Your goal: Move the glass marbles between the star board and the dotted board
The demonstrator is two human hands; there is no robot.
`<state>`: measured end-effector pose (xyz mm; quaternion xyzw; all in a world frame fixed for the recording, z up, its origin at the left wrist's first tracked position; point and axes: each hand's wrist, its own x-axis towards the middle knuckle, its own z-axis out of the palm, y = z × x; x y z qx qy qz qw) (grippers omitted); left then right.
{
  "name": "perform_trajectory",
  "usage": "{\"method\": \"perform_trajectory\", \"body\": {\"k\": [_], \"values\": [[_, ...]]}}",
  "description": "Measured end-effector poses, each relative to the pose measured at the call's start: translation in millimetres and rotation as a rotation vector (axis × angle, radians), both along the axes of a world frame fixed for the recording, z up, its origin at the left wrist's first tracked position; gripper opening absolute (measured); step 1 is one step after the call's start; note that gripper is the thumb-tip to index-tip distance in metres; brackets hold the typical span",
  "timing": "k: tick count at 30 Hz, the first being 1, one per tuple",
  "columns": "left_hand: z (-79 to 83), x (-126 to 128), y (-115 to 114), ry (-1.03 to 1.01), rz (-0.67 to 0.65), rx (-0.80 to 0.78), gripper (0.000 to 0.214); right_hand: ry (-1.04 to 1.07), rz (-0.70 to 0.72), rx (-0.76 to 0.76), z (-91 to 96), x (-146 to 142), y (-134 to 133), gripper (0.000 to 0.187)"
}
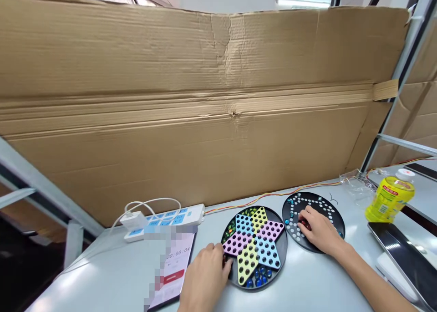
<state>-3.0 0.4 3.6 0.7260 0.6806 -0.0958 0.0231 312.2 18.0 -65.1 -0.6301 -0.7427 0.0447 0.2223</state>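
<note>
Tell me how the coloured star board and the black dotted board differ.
The coloured star board carries a six-pointed star in pink, yellow and blue, while the black dotted board shows only pale dots on black. The coloured star board sits nearer the person and looks larger. The left hand is at the coloured star board's edge; the right hand lies over the black dotted board's middle. Both are round and black, with glass marbles.

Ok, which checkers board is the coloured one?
The left board, by the left hand: its star has pink, blue and yellow points. The right board, under the right hand, is plain black with white-ringed holes.
</note>
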Motion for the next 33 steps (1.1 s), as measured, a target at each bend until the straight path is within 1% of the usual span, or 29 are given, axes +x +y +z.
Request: {"method": "perform_trajectory", "body": {"k": [3, 6, 10, 16, 18, 20, 22, 24, 25, 26, 28, 29, 30, 31, 33], "values": [[-0.4, 0.1, -0.8, 0.012, -0.011, -0.011, 0.024, 0.059, -0.011, -0.019, 5.9, -2.0, -3.0, 0.011], [-2.3, 2.7, -2.7, 0.027, -0.039, -0.018, 0.028, 0.108, -0.023, -0.046, 8.9, -4.4, -4.7, 0.012], [-4.5, 7.4, -5.2, 0.030, -0.068, -0.060, 0.032, 0.154, -0.023, -0.050, 9.7, -6.7, -5.9, 0.013], [-6.6, 8.7, -6.3, -0.011, -0.079, -0.066, 0.034, 0.200, -0.026, -0.064, 8.0, -6.7, -5.6, 0.017], [-5.3, 4.7, -6.3, -0.041, -0.076, -0.076, 0.033, 0.238, -0.025, -0.046, 8.9, -6.2, -5.0, 0.017], [-2.4, -0.8, -6.8, -0.100, -0.061, -0.047, 0.030, 0.316, -0.029, 0.002, 12.9, -8.6, -5.9, 0.017], [1.6, -4.5, -8.7, -0.229, -0.067, 0.016, 0.027, 0.449, -0.036, 0.044, 20.6, -17.4, -9.8, 0.020], [5.6, -1.8, -12.5, -0.430, -0.138, 0.090, 0.026, 0.670, -0.017, 0.017, 30.0, -35.0, -17.1, 0.028], [7.3, 2.8, -15.0, -0.538, -0.201, 0.121, 0.025, 0.824, 0.017, -0.042, 34.5, -46.7, -21.9, 0.035], [8.5, 9.5, -17.6, -0.633, -0.273, 0.157, 0.024, 1.007, 0.076, -0.142, 38.2, -59.6, -27.1, 0.042], [9.6, 27.1, -21.8, -0.732, -0.422, 0.215, 0.021, 1.381, 0.220, -0.422, 42.8, -86.0, -37.5, 0.059], [9.5, 36.9, -22.9, -0.743, -0.482, 0.243, 0.021, 1.535, 0.238, -0.531, 43.6, -97.8, -42.0, 0.062], [9.2, 46.4, -23.2, -0.733, -0.527, 0.256, 0.021, 1.653, 0.220, -0.601, 43.6, -107.8, -45.6, 0.062], [8.8, 55.3, -22.6, -0.715, -0.555, 0.271, 0.021, 1.754, 0.159, -0.642, 43.1, -115.7, -48.1, 0.059], [8.4, 69.9, -19.8, -0.673, -0.577, 0.266, 0.020, 1.879, -0.032, -0.690, 41.3, -124.5, -49.9, 0.053]]}}
